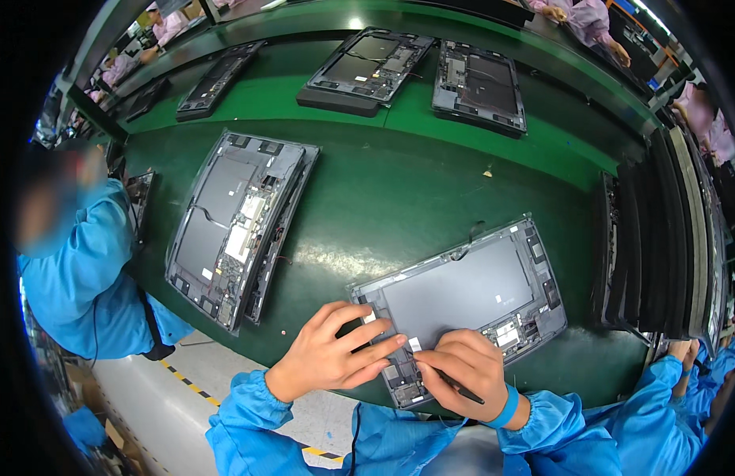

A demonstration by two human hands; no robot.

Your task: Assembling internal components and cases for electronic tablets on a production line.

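Here the left hand (329, 349) lies flat, fingers spread, steadying the open laptop chassis (463, 297), while at four o'clock the right hand (463, 373) pinches a dark tool (461, 390) over its near edge.

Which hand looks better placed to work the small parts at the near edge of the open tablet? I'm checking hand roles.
Probably the right hand: it pinches a thin dark tool over the open tablet's near edge. The left hand lies flat, fingers bracing the frame.
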